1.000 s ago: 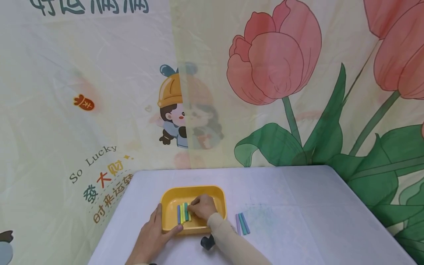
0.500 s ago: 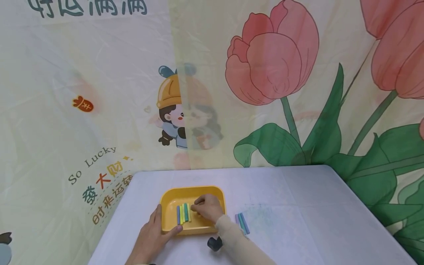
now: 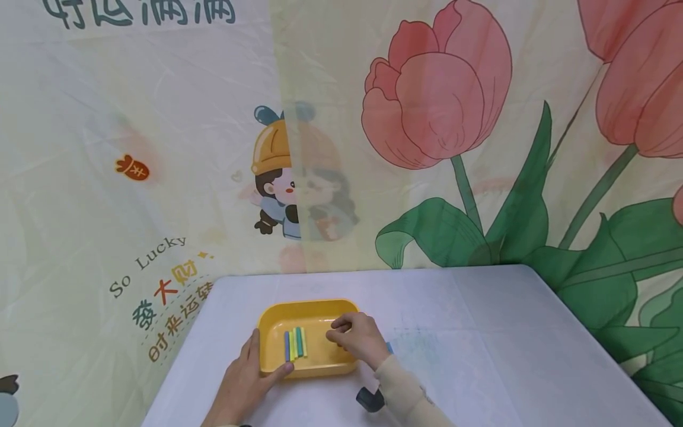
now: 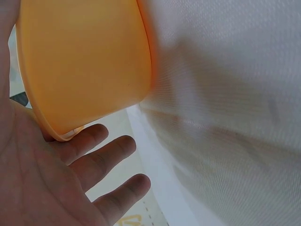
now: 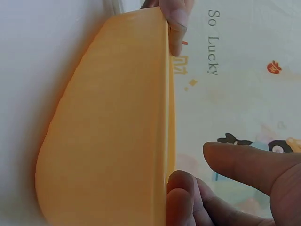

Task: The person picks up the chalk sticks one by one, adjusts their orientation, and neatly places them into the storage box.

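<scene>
A yellow tray (image 3: 309,372) sits on the white-covered table. Inside its left half, several chalk sticks (image 3: 296,343) in blue, yellow and green lie side by side. My left hand (image 3: 242,373) holds the tray's near left corner, thumb at the front rim and fingers along the left side. In the left wrist view, three of its fingers (image 4: 103,162) stretch out beyond the rim. My right hand (image 3: 360,339) is above the tray's right side with nothing in its fingers. The right wrist view shows its thumb (image 5: 240,162) apart from the loosely bent fingers near the rim.
Right of the tray, a blue chalk tip (image 3: 390,347) shows behind the right wrist, which hides the rest. A greenish smudge (image 3: 421,347) marks the tablecloth. A black device (image 3: 370,400) is at the right wrist. A printed backdrop (image 3: 331,148) hangs behind the table.
My right hand has let go of a yellow chalk stick in the row and moved right to the tray's right side, covering most of the loose sticks outside. The left hand stays put.
</scene>
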Motion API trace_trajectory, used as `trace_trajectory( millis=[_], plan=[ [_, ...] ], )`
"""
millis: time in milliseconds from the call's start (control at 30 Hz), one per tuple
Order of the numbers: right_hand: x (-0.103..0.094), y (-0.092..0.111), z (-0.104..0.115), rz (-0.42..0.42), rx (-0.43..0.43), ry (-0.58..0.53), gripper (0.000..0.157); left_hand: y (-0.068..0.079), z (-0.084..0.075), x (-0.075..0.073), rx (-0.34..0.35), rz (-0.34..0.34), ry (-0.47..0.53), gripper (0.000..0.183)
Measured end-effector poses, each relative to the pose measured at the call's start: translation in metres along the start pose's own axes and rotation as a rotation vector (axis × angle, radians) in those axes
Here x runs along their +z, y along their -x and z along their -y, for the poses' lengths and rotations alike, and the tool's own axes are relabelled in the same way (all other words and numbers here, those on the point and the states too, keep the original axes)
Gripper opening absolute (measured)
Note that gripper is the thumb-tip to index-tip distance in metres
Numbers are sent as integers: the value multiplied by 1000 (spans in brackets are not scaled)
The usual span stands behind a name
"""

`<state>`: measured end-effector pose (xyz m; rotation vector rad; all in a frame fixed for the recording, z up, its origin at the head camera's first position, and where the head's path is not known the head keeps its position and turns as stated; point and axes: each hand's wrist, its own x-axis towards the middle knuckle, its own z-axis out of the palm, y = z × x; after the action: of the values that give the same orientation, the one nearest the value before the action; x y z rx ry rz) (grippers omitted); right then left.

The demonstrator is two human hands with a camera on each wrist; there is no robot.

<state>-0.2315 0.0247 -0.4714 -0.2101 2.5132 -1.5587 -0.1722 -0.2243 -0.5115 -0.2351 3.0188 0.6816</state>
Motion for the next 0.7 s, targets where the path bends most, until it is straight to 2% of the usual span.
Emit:
trace_trajectory(
  millis=[300, 433, 700],
  plan=[
    [-28, 16, -12, -21, -2, -30, 28, -1, 0, 1, 16, -17, -6, 127],
    [-39, 20, -21, -46, 42, -23, 27, -1, 2, 2, 19, -13, -5, 127],
    [-64, 19, -52, -188, 119, 151, 25, -1, 1, 0, 8, 1, -6, 128]
  ],
)
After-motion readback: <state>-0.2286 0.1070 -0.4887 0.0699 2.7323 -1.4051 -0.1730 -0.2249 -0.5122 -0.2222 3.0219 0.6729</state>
